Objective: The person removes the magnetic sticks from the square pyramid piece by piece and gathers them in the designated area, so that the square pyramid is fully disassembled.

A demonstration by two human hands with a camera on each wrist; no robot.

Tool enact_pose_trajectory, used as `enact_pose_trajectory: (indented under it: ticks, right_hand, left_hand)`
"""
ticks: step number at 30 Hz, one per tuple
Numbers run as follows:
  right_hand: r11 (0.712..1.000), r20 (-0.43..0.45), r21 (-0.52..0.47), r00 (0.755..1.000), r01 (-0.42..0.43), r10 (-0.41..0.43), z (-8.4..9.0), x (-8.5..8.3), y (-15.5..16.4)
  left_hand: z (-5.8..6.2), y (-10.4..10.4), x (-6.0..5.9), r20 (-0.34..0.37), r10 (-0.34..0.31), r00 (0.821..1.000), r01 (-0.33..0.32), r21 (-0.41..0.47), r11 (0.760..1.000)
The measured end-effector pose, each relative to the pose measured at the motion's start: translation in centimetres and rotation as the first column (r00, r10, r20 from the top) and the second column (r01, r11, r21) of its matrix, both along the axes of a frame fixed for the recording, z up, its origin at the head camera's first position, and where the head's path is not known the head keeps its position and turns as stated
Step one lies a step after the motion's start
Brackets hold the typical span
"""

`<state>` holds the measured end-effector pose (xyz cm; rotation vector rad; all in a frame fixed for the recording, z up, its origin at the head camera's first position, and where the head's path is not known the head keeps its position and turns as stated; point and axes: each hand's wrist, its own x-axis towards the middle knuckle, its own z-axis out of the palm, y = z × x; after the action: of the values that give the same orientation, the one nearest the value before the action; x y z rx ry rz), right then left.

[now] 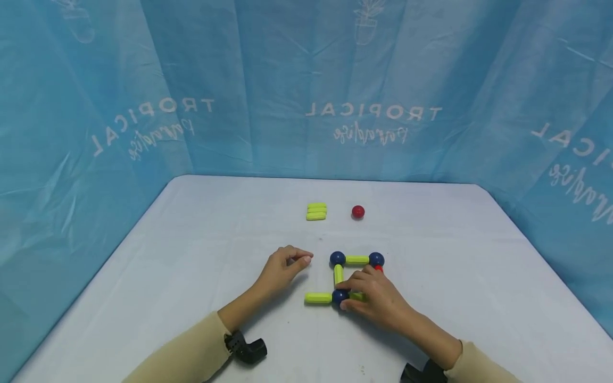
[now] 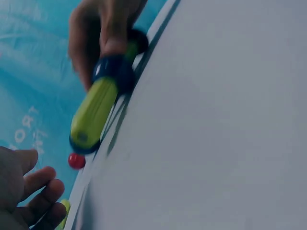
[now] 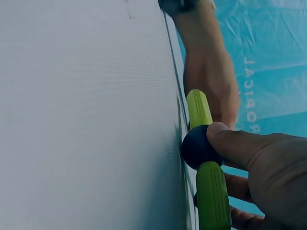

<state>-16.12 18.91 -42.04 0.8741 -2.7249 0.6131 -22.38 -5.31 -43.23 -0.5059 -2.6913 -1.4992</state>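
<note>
On the white table (image 1: 201, 255) lies a flat frame of green rods and dark blue balls (image 1: 354, 279), near the middle and a little toward the person. The right hand (image 1: 375, 298) rests on the near right part of it, thumb and fingers curled round the near blue ball (image 3: 197, 146), with a green rod (image 1: 318, 298) sticking out to the left of that ball and another rod (image 3: 213, 196) passing under the fingers. The left hand (image 1: 282, 268) sits on the table just left of the frame, fingers loosely curled with thumb and forefinger near each other, holding nothing and touching no piece. The frame looks light and made of hard, smooth plastic; the joints between rod and ball seem likely to part if pulled sideways or lifted by one end, so a hold at a ball, where the rods meet, looks steadier than a hold mid-rod. The round balls would probably roll if freed. Farther back lie a small stack of green rods (image 1: 316, 211) and, to its right and apart from it, a loose red ball (image 1: 357, 211); a bit of red (image 1: 379, 268) also shows beside the far right blue ball (image 1: 376, 259). No box, tray or other container is in view; the spare pieces lie bare on the table. A blue printed cloth (image 1: 143, 106) hangs behind.
</note>
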Motion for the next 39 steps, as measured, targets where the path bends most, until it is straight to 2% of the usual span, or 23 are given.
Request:
enact_pose_trajectory:
  ticks: [5,9,14,20,25,29,32,35,39]
  right_hand:
    - [1.0,-0.003,-0.004,1.0,0.001,-0.001,0.0,-0.1,0.0]
    - [1.0,0.012,0.001,1.0,0.012,-0.012,0.1,-0.1,0.0]
    - [1.0,0.012,0.009,1.0,0.016,-0.016,0.1,-0.1,0.0]
    - [1.0,0.005,0.015,1.0,0.012,-0.012,0.1,0.0,0.0]
    - [0.999,0.024,0.033,1.0,0.009,-0.01,0.3,0.0,-0.3]
    - [0.999,0.05,0.046,0.999,0.007,-0.009,0.2,-0.1,-0.3]
    - [0.999,0.062,0.044,0.998,0.007,-0.01,0.2,-0.2,-0.1]
    - [0.999,0.066,0.037,0.998,0.008,-0.011,0.3,-0.1,0.0]
    - [1.0,0.075,0.026,0.997,0.01,-0.012,0.2,-0.1,-0.1]
  left_hand:
    - [0.1,-0.1,3.4,0.001,-0.132,0.991,0.131,-0.036,0.991]
    - [-0.1,0.2,4.8,-0.036,-0.159,0.987,0.153,-0.128,0.98]
    - [-0.3,0.6,5.3,-0.105,-0.118,0.987,0.098,-0.176,0.979]
    - [-0.6,0.6,5.3,-0.179,-0.099,0.979,0.059,-0.214,0.975]
    - [-0.4,0.0,5.4,-0.193,-0.091,0.977,0.042,-0.243,0.969]
    - [0.0,-1.7,4.6,-0.164,-0.023,0.986,-0.016,-0.237,0.971]
    - [0.2,-2.7,3.3,-0.157,0.036,0.987,-0.069,-0.215,0.974]
    - [0.3,-2.9,1.1,-0.171,0.073,0.983,-0.107,-0.202,0.973]
    - [0.1,-1.9,-2.8,-0.197,0.123,0.973,-0.163,-0.196,0.967]
